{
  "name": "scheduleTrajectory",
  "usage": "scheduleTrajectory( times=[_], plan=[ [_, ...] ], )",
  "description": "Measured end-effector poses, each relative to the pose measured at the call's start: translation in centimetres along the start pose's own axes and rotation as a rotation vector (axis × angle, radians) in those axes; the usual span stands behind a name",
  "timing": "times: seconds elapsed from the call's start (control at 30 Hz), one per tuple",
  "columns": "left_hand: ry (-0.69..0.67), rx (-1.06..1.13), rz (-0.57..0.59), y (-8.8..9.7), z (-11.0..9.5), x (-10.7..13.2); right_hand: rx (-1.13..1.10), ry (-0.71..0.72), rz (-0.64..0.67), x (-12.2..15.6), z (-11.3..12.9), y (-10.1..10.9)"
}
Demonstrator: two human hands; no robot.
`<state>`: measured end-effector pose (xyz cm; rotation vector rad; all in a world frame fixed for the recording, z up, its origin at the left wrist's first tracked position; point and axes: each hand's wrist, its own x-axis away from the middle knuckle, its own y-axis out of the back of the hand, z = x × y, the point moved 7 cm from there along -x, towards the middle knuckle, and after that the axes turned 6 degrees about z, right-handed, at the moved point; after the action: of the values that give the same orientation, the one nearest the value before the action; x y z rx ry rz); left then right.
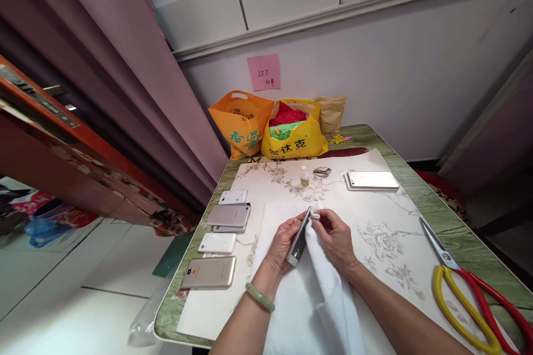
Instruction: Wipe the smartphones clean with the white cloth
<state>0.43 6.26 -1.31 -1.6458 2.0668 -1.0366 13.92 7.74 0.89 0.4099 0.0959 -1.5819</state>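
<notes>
My left hand [286, 241] is closed around a smartphone [297, 248], which it holds tilted on edge above the table's middle. A white cloth [328, 283] hangs from my right hand [334, 237], whose fingers pinch a fold of it against the phone's upper end. The cloth's lower part spreads over the paper below. Beyond my hands stand a small bottle [305, 176] with a white cap and a pair of glasses or thin wire item [322, 172], too small to make out.
Several phones [229, 215] lie along the left edge. More phones [372, 180] are stacked at the right. Large scissors [449, 266] with red and yellow handles rest at the right edge. An orange bag [241, 127] and a yellow bag [295, 144] stand at the back by the wall.
</notes>
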Motion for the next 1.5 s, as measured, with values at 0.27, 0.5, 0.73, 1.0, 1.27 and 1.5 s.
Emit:
scheduleTrajectory(
  times=[0.27, 0.5, 0.73, 1.0, 1.27, 1.5],
  plan=[
    [0.040, -0.019, 0.033, -0.4, 0.0, 0.1, -0.001, 0.087, -0.019, 0.0, 0.1, 0.3],
    [-0.004, -0.030, -0.075, 1.2, 0.0, -0.2, 0.126, 0.634, 0.497, 3.2, 5.7, -3.6],
    [0.006, -0.024, -0.028, 0.3, 0.0, -0.3, 0.231, 0.634, 0.368, 2.8, 5.8, -2.8],
    [-0.018, -0.018, -0.002, -0.3, 0.0, -0.2, 0.405, 0.419, 0.092, -0.1, 2.6, 0.1],
    [-0.024, -0.024, 0.024, -0.2, 0.0, -0.1, 0.383, 0.564, 0.162, 1.3, 4.9, -0.6],
    [0.001, -0.111, 0.030, 0.0, -0.4, -0.3, 0.315, 0.902, 0.418, 5.3, 8.2, -3.7]
  ],
)
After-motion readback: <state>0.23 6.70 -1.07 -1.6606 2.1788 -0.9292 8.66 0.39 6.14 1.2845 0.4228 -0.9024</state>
